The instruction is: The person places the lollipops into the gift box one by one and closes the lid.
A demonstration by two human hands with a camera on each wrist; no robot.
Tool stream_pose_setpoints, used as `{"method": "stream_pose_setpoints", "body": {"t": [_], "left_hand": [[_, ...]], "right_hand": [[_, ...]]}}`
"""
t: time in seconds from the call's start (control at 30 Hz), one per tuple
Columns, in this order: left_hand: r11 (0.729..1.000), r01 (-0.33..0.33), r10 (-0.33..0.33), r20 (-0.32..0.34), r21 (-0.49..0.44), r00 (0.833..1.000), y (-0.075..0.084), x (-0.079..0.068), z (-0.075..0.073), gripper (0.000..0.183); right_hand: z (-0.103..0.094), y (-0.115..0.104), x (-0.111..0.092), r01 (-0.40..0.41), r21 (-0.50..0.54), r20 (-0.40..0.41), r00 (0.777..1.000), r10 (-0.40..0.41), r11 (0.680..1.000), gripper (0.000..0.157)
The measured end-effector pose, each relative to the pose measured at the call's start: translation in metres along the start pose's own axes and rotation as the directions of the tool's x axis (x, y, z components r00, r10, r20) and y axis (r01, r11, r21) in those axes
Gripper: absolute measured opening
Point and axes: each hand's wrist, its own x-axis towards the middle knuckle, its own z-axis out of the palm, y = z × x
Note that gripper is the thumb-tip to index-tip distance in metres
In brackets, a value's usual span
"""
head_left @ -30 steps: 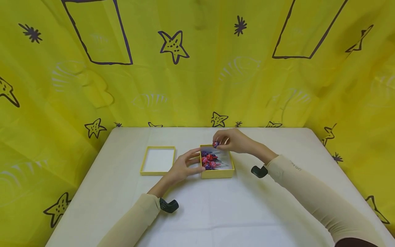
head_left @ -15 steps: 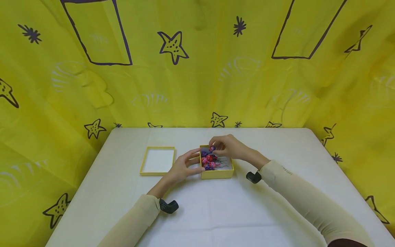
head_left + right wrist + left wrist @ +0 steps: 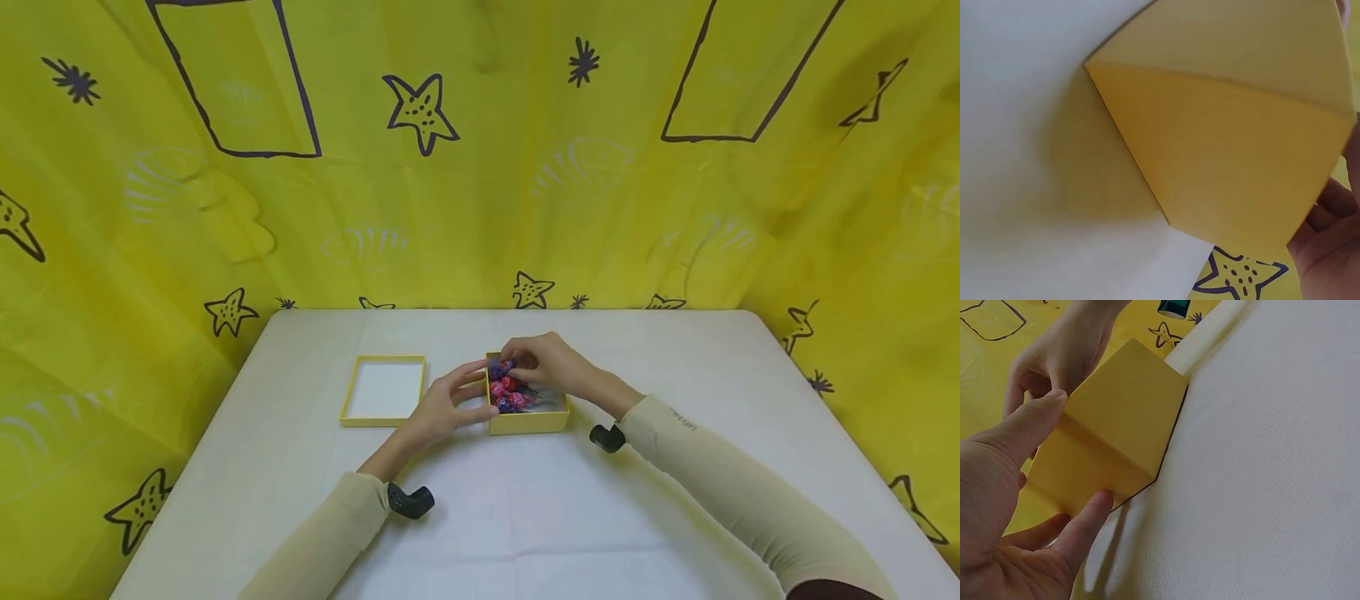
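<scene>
An open yellow box [image 3: 528, 424] stands mid-table, with several lollipops [image 3: 510, 392] in red, pink and purple wrappers, heads to the left. My left hand [image 3: 442, 404] rests against the box's left side, thumb at the near corner, fingers fairly straight along the wall; the left wrist view shows the left hand [image 3: 1041, 487] touching the yellow wall. Over the far part of the box, my right hand [image 3: 551, 364] reaches in and pinches a purple-wrapped lollipop [image 3: 506, 366] by the far left corner. In the right wrist view, the box [image 3: 1229, 150] hides most of that hand.
To the left lies a yellow-rimmed lid [image 3: 386, 390], its white inside facing up. A white cloth covers the table [image 3: 585, 517]. Yellow curtains [image 3: 480, 208] with dark starfish drawings hang behind and at both sides.
My right hand has moved down and left, carrying the lollipop from above the far edge into the box. The left hand has stayed against the box.
</scene>
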Motion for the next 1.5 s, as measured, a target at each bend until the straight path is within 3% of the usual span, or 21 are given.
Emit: {"method": "stream_pose_setpoints", "body": {"t": [0.33, 1.5], "left_hand": [[1.0, 0.006, -0.006, -0.005, -0.001, 1.0, 0.002, 0.0, 0.0, 0.078], [1.0, 0.006, -0.006, -0.003, 0.008, 1.0, 0.003, -0.001, 0.0, 0.077]], "right_hand": [[0.01, -0.007, -0.001, -0.069, -0.032, -0.038, 0.997, 0.068, 0.997, 0.025], [0.009, -0.006, -0.004, -0.04, -0.028, -0.021, 0.999, 0.039, 0.999, 0.033]]}}
